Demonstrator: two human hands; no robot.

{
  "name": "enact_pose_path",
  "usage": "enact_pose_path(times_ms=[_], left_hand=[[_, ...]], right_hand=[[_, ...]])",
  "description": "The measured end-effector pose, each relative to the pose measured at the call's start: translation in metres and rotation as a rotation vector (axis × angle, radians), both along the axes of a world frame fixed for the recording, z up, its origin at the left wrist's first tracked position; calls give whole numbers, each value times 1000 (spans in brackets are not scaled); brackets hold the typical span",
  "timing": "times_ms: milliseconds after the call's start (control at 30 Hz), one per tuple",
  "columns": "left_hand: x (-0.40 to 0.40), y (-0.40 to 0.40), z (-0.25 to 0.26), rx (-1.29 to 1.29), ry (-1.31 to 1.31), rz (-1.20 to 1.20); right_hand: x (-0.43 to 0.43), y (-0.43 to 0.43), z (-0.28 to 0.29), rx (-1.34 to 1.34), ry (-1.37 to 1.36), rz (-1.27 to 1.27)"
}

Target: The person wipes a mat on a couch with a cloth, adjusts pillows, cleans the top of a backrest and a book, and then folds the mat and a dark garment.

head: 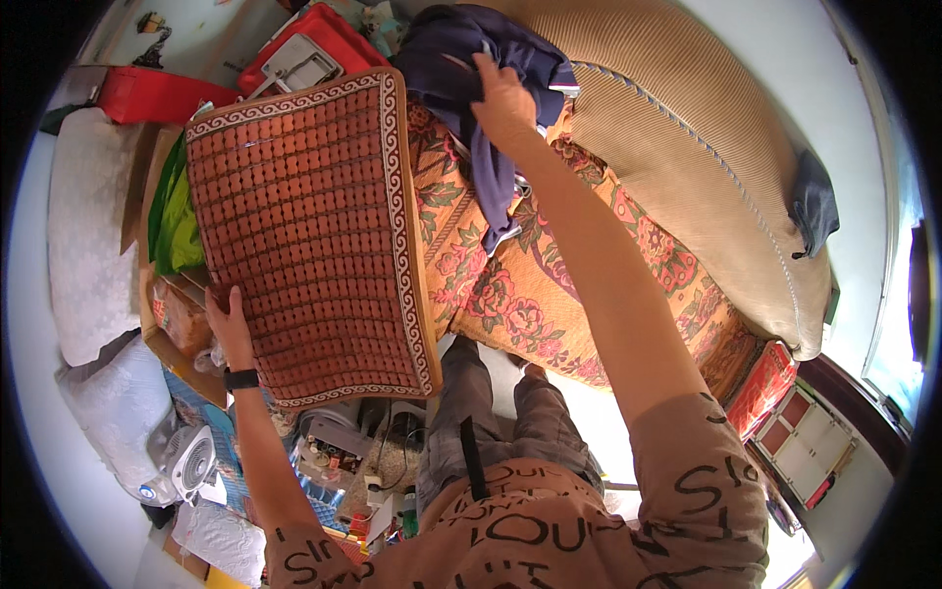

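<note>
My left hand [231, 327], with a dark band on its wrist, grips the left edge of a reddish-brown bamboo-tile seat mat [309, 235]. Its thumb lies on the tiles, and the mat's scroll-patterned border faces up. At the top, my right hand [506, 103] reaches onto a bunched dark blue garment [449, 55] with white trim. Blur hides whether these fingers pinch the cloth or only touch it. One part of the garment hangs down over a floral woven cover [515, 302] in orange and pink.
A beige ribbed cushion or mattress [684, 169] bulges along the right. Left of the mat stands a cardboard box [158, 335] with a green bag [176, 221]. Red cases [165, 96] lie behind it. A small white fan [193, 460] and cluttered items sit lower left.
</note>
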State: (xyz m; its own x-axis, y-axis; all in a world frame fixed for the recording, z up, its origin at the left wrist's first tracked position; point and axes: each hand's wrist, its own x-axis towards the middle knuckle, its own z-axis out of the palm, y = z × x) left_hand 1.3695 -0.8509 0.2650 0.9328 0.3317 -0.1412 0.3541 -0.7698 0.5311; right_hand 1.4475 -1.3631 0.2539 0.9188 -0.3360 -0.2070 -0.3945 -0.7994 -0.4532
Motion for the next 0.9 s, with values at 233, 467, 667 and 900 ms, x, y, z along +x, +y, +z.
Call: enact_pose_path(times_ms=[233,467,667,900], left_hand=[[-34,-133,77,-206,-143,-437],[-97,-351,110,-415,-150,-1220],[-166,-413,108,-574,66,-1372],[-237,-481,176,-247,-268,-1623]], right_hand=[[-158,-80,35,1073,-456,-699],[-369,-15,112,1172,131,-257],[-455,-46,165,1530,28,-485],[-570,-113,208,712,-110,-236]])
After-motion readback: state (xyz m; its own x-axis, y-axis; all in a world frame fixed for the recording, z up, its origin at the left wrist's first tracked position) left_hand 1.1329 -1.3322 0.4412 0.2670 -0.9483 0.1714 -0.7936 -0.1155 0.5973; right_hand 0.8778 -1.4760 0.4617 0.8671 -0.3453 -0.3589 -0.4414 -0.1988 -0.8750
